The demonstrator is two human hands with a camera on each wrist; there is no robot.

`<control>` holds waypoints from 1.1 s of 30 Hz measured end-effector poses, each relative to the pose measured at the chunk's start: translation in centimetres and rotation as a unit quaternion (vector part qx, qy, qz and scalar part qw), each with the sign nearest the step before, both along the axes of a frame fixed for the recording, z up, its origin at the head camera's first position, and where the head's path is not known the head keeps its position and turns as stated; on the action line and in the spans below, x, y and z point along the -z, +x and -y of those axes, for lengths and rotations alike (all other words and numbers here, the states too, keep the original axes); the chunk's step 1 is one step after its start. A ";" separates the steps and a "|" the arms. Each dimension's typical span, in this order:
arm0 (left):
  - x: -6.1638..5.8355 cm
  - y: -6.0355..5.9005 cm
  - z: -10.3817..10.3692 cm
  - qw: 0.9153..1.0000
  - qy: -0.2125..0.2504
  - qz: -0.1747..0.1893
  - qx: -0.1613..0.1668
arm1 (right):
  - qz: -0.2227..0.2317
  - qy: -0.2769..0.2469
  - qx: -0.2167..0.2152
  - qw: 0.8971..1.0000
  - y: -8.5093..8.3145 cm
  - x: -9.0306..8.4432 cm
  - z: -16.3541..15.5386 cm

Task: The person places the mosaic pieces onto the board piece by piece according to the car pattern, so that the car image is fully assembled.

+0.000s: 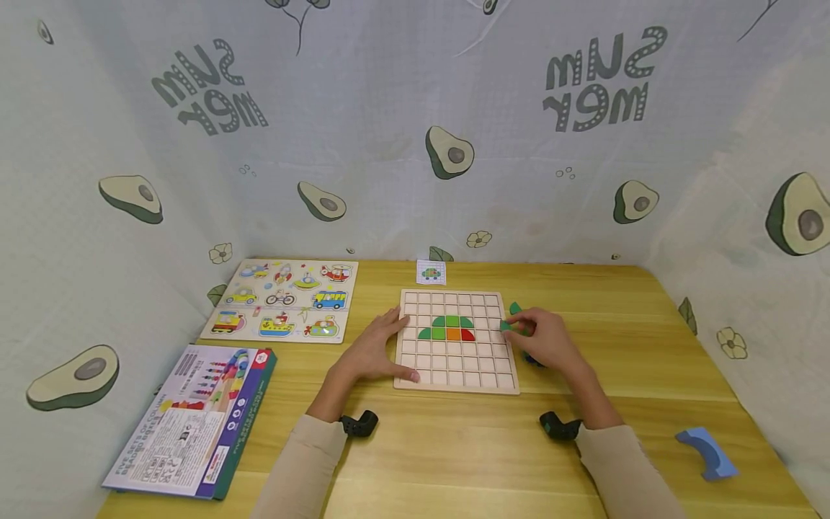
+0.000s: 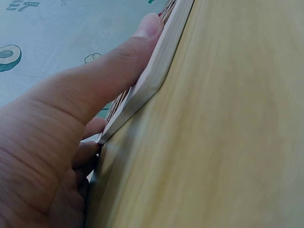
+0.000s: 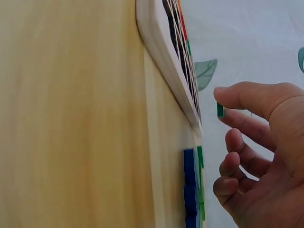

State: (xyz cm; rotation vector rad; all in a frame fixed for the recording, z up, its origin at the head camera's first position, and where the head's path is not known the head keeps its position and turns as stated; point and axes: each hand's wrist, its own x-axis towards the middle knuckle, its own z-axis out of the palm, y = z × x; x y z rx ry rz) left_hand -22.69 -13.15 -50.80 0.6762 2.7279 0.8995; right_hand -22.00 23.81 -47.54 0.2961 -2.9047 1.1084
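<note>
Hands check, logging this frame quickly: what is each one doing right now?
Left hand: open, fingers straight, resting on the grid board edge.
Right hand: pinching a green piece beside the board.

So there's a light wooden grid board [image 1: 457,375] lying flat near the middle of the table, with a little dome shape filled in across two middle rows: green pieces on top, then a green curved piece, a green square, an orange square and a red curved piece below. The left hand [image 1: 376,351] rests on the board's left edge with the thumb along its near corner, and the right hand [image 1: 543,340] pinches a small green piece [image 1: 510,326] just over the board's right edge. A few more loose green and blue pieces [image 3: 192,185] sit on the table right beside that edge, partly hidden behind the right hand.
</note>
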 end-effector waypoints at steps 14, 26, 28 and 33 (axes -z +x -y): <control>-0.4 0.2 -0.1 1.000 0.001 0.009 -0.002 | 0.032 -0.020 -0.032 0.999 -0.5 0.4 2.6; -0.3 0.2 0.0 1.000 0.004 0.010 0.001 | 0.046 -0.003 -0.033 0.998 -0.5 0.4 3.7; -0.4 0.2 0.0 1.000 0.004 0.010 0.001 | 0.047 -0.002 -0.033 0.998 -0.5 0.4 3.7; -0.3 0.1 -0.1 1.000 0.002 0.012 -0.001 | 0.049 -0.006 -0.035 0.998 -0.5 0.5 3.6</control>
